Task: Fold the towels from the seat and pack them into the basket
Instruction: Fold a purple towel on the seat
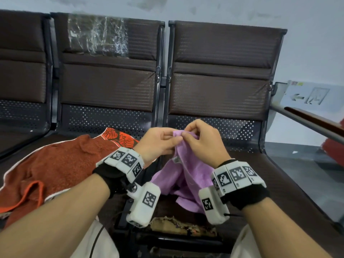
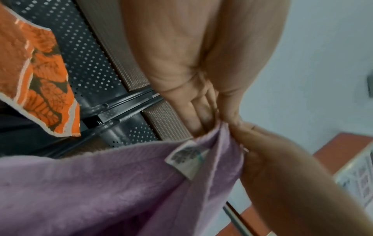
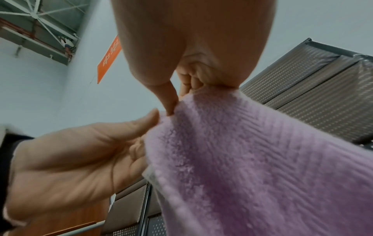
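I hold the lilac towel up above the seat of the right-hand chair, both my hands meeting at its top edge. My left hand pinches that edge between thumb and fingers, and my right hand pinches the same edge just beside it, so close that the fingertips of the two hands nearly touch. From this pinch the towel hangs down in loose folds, and its lower part lies crumpled on the seat between my wrists. A small white care label is sewn to the towel a little below my left fingers; its print is too blurred for me to read. To the left of the lilac towel, on the neighbouring seat, a rust-red towel lies spread out and rumpled, with an orange leaf-printed cloth showing at its far edge, against the perforated chair back. To the right of the lilac towel, past the chair's side, a metal rail runs along the wall.
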`<state>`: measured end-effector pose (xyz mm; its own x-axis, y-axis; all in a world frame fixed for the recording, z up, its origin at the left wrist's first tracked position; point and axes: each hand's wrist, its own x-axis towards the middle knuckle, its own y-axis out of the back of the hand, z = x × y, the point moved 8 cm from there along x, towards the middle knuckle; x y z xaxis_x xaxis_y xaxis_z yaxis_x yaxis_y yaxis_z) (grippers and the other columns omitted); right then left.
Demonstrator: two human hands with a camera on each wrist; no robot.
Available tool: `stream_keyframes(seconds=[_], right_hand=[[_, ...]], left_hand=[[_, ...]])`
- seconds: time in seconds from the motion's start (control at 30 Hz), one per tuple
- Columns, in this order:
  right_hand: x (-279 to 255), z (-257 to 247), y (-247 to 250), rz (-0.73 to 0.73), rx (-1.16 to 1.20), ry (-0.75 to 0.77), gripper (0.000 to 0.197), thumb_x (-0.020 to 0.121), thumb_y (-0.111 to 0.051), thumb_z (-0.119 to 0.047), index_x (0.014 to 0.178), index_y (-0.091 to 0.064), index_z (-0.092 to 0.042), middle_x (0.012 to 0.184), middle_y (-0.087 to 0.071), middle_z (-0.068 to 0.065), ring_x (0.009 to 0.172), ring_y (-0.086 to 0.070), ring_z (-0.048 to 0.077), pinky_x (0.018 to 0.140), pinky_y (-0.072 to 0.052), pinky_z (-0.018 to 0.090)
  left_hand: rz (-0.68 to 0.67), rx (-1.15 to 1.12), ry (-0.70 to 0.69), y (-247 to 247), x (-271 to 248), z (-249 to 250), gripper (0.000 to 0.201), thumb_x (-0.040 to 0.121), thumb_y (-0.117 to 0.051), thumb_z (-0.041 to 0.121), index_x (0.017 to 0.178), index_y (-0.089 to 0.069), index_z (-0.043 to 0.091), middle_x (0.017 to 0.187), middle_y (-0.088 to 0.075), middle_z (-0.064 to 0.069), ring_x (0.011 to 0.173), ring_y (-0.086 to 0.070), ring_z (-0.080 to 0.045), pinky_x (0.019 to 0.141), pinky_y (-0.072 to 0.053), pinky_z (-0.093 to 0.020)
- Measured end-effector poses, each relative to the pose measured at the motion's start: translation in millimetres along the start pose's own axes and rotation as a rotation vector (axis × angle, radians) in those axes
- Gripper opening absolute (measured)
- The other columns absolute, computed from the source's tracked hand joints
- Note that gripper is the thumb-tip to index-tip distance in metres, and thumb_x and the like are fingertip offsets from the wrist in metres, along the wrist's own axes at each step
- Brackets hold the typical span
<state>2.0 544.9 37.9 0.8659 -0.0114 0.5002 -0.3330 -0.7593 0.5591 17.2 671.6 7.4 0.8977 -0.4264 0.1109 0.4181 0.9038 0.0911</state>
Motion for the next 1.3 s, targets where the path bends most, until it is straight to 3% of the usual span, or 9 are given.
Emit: stream_keyframes(seconds=[0.17, 0.33, 0.47, 0.57, 0.67, 0.8, 0.97, 1.07, 1.3], right_hand=[[0.8, 3.6, 1.8, -0.031, -0.023, -0.060, 0.010, 0.083, -0.067, -0.026, 0.077, -0.062, -0.021, 0.064, -0.059, -0.010, 0.061, -0.053, -0.001, 0.057, -0.038, 0.010], [-5.1, 4.9, 4.1, -0.180, -0.143, -0.003, 0.028, 0.080, -0.072, -0.038, 0.060, -0.055, -0.027, 0.057, -0.055, -0.011, 0.055, -0.047, 0.000, 0.053, -0.031, 0.015], [-13.9, 13.5, 8.3, -0.256, -0.294, 0.046, 0.041, 0.075, -0.076, -0.039, 0.054, -0.042, -0.027, 0.052, -0.048, -0.010, 0.051, -0.042, 0.001, 0.052, -0.030, 0.016], [-22.7, 24.0, 2.6, -0.385, -0.364, 0.046, 0.037, 0.072, -0.077, -0.035, 0.057, -0.045, -0.026, 0.056, -0.051, -0.009, 0.056, -0.046, 0.004, 0.055, -0.031, 0.019], [-37.4, 46.5, -6.7, -0.633, -0.544, -0.002, 0.034, 0.074, -0.072, -0.047, 0.063, -0.049, -0.025, 0.064, -0.056, -0.008, 0.065, -0.051, 0.012, 0.061, -0.034, 0.023], [-61.2, 84.7, -5.3, -0.854, -0.781, -0.134, 0.030, 0.083, -0.060, -0.039, 0.063, -0.043, -0.023, 0.068, -0.051, -0.009, 0.077, -0.051, 0.019, 0.075, -0.037, 0.030], [-61.1, 90.0, 5.2, -0.747, -0.765, -0.209, 0.005, 0.083, -0.060, -0.025, 0.078, -0.061, -0.026, 0.082, -0.060, -0.002, 0.082, -0.054, 0.018, 0.075, -0.043, 0.026], [-62.4, 86.9, 11.5, -0.702, -0.702, -0.227, 0.024, 0.083, -0.066, -0.031, 0.107, -0.065, -0.027, 0.094, -0.065, -0.005, 0.087, -0.054, 0.012, 0.081, -0.043, 0.024], [-73.2, 78.3, 24.1, -0.690, -0.469, -0.216, 0.014, 0.083, -0.069, -0.038, 0.071, -0.070, -0.030, 0.073, -0.067, -0.009, 0.074, -0.058, 0.007, 0.073, -0.045, 0.027]], left_hand=[[0.123, 0.184, -0.080, 9.4, 5.1, -0.1, 0.022, 0.099, -0.044, 0.016, 0.102, -0.062, 0.004, 0.052, -0.052, 0.011, 0.047, -0.044, -0.002, 0.054, -0.041, -0.024], [0.421, 0.330, -0.191, 48.5, 7.2, 10.4, 0.023, 0.097, -0.038, 0.012, 0.082, -0.056, 0.013, 0.075, -0.053, 0.004, 0.076, -0.048, -0.014, 0.074, -0.037, -0.029], [0.662, 0.213, -0.103, 93.0, -0.5, 5.2, 0.026, 0.093, -0.035, 0.012, 0.075, -0.053, 0.007, 0.072, -0.047, 0.000, 0.080, -0.042, -0.014, 0.072, -0.034, -0.031], [0.738, 0.131, -0.019, 115.9, -8.4, 0.1, 0.030, 0.092, -0.033, 0.012, 0.079, -0.054, -0.005, 0.072, -0.047, -0.009, 0.082, -0.039, -0.017, 0.072, -0.036, -0.039], [0.778, 0.111, 0.073, 132.6, -17.5, -3.5, 0.038, 0.093, -0.032, 0.016, 0.100, -0.057, -0.011, 0.108, -0.059, -0.033, 0.085, -0.042, -0.020, 0.078, -0.042, -0.044], [0.827, 0.156, 0.151, 150.0, -30.7, -7.3, 0.040, 0.094, -0.029, 0.020, 0.099, -0.059, -0.007, 0.116, -0.059, -0.028, 0.090, -0.052, -0.026, 0.077, -0.039, -0.035], [0.815, 0.254, 0.206, 151.6, -39.0, -7.3, 0.047, 0.096, -0.027, 0.023, 0.114, -0.056, -0.009, 0.126, -0.054, -0.027, 0.116, -0.050, -0.038, 0.099, -0.038, -0.039], [0.819, 0.305, 0.217, 146.8, -42.7, -4.9, 0.046, 0.094, -0.031, 0.026, 0.111, -0.059, -0.006, 0.124, -0.057, -0.024, 0.113, -0.051, -0.036, 0.094, -0.038, -0.035], [0.775, 0.420, 0.083, 143.6, -46.2, 3.2, 0.038, 0.098, -0.037, 0.027, 0.077, -0.053, -0.001, 0.104, -0.060, -0.029, 0.105, -0.055, -0.037, 0.085, -0.038, -0.034]])
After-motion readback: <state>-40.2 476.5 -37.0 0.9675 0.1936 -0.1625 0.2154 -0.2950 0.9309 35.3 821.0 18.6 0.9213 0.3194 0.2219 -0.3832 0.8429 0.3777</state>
